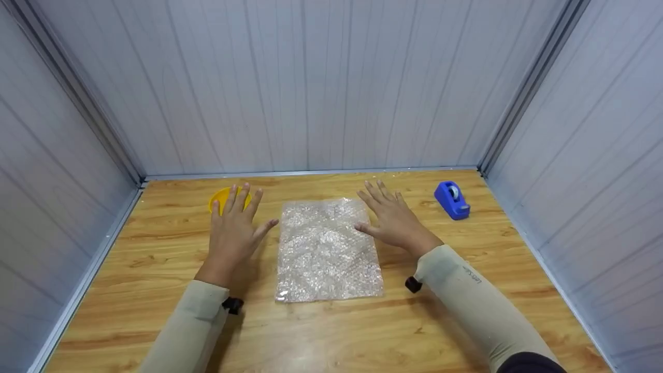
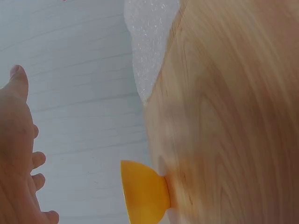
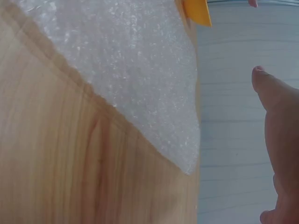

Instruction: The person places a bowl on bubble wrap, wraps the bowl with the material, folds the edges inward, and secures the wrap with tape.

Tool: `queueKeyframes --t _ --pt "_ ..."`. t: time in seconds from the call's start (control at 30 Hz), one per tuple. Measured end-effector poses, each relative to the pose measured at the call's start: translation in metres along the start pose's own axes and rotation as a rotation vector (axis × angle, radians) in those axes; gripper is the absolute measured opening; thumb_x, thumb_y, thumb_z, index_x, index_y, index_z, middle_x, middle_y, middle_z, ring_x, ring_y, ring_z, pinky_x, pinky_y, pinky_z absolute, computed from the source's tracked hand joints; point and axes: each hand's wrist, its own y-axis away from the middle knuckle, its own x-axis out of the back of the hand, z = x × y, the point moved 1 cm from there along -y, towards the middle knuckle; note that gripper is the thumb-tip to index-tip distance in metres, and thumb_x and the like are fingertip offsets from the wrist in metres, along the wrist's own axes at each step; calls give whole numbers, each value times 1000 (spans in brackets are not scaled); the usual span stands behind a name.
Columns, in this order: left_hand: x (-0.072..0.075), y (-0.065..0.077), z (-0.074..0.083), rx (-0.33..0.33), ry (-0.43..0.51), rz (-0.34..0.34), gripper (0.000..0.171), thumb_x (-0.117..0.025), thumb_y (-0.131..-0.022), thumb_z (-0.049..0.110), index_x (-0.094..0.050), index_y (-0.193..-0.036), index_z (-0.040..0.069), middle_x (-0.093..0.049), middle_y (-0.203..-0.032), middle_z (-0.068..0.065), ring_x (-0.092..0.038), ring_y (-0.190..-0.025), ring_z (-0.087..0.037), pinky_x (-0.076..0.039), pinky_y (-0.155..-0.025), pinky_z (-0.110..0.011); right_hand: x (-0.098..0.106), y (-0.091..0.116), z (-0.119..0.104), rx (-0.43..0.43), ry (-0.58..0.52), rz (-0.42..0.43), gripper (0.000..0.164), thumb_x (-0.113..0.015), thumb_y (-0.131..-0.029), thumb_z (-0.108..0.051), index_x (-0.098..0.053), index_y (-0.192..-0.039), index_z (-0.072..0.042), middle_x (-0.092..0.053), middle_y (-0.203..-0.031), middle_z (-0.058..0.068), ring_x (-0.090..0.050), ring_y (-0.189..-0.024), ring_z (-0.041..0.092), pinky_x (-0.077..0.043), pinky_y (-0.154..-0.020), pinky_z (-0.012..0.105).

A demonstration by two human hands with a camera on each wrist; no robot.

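A sheet of clear bubble wrap (image 1: 329, 251) lies flat on the wooden table, between the two hands. My left hand (image 1: 233, 233) is held above the table to the left of the sheet, fingers spread, holding nothing. Beyond its fingertips stands a yellow bowl (image 1: 220, 197), partly hidden by the fingers in the head view; the left wrist view shows the bowl (image 2: 145, 193) from the side. Over the sheet's right edge, my right hand (image 1: 396, 223) hovers with fingers spread and nothing in it. The right wrist view shows the bubble wrap (image 3: 135, 70) beside this hand.
At the back right of the wooden table (image 1: 331, 336) sits a blue tape dispenser (image 1: 452, 200) with a roll of tape in it. Pale panel walls enclose the table at the back (image 1: 326, 88), left (image 1: 57, 171) and right (image 1: 585, 171).
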Motion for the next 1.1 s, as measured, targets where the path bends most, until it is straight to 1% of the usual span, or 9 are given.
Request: queueKeyframes --t 0.17,0.27,0.37,0.5,0.6,0.73,0.87,1.0,1.1 --pt "-1 -4 -12 24 31 -4 89 -58 -111 69 -34 -180 18 -23 -190 -17 -13 -178 -45 -9 -138 -81 -7 2 1 13 -2 -47 97 -59 -110 -71 -18 -184 -24 -4 -194 5 1 -180 38 -12 -139 79" --pt "-3 -7 -21 50 42 -8 91 -56 -111 72 -33 -180 17 -22 -190 -18 -13 -178 -45 -10 -138 -81 -11 3 2 21 12 -66 100 -59 -108 -74 -17 -184 -25 -6 -194 6 0 -180 39 -14 -138 79" --pt "-4 -10 -31 75 60 -16 91 -53 -111 74 -35 -179 16 -22 -189 -19 -12 -177 -47 -9 -138 -81 -14 4 3 25 -12 -91 103 -64 -106 -74 -16 -184 -27 -5 -194 6 0 -180 40 -14 -138 80" --pt "-6 -15 -45 115 96 -38 93 -50 -111 76 -37 -178 13 -21 -188 -24 -11 -176 -51 -9 -138 -81 -19 8 4 10 -57 -145 107 -67 -103 -75 -14 -184 -29 -1 -194 1 1 -180 36 -11 -139 77" --pt "-6 -20 -54 149 134 -29 93 -53 -111 75 -39 -177 10 -19 -187 -28 -10 -175 -54 -11 -138 -79 -22 10 6 19 -66 -169 108 -68 -102 -77 -20 -184 -26 -4 -194 1 -3 -180 35 -12 -140 75" --pt "-7 -24 -65 187 182 -20 96 -60 -110 71 -37 -177 7 -15 -187 -31 -9 -174 -56 -12 -139 -78 -27 13 8 53 -70 -196 108 -74 -99 -76 -30 -182 -22 -10 -193 6 -8 -180 39 -14 -140 75" --pt "-10 -26 -77 230 214 -38 105 -65 -106 74 -32 -178 4 -15 -186 -33 -11 -173 -58 -16 -137 -80 -31 15 10 84 -68 -248 109 -75 -96 -77 -32 -181 -24 -11 -193 10 -6 -180 40 -15 -141 74" --pt "-16 -26 -88 279 249 -62 120 -67 -100 82 -25 -179 3 -18 -183 -35 -18 -169 -58 -26 -132 -82 -33 17 10 95 -78 -296 110 -76 -94 -80 -33 -181 -27 -10 -193 10 -3 -180 36 -15 -144 67" --pt "-20 -27 -94 319 278 -82 127 -72 -96 82 -19 -181 3 -19 -182 -36 -26 -164 -59 -31 -127 -82 -32 19 10 102 -91 -316 110 -79 -93 -79 -33 -181 -30 -10 -193 7 -3 -180 34 -15 -145 63"
